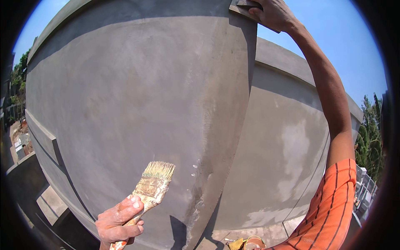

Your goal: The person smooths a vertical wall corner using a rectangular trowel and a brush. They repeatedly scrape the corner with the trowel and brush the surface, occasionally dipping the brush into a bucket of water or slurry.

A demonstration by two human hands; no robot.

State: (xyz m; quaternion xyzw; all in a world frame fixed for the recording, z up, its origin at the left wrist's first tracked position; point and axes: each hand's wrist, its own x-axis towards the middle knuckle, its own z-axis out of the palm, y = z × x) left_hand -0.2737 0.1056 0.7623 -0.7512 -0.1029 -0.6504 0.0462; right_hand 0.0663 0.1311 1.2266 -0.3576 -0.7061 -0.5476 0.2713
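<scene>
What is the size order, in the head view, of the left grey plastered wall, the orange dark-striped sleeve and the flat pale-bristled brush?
1. Left grey plastered wall
2. Orange dark-striped sleeve, cropped below
3. Flat pale-bristled brush, partly hidden

Grey wall (121, 104) blocks ahead; open room between brush (153, 185) and right hand (273, 15).

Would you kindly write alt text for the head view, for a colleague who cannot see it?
A person's left hand holds a caked brush before a grey wall, while the raised right hand grips a flat tool near the wall's top corner. An orange striped sleeve shows at lower right.
</scene>
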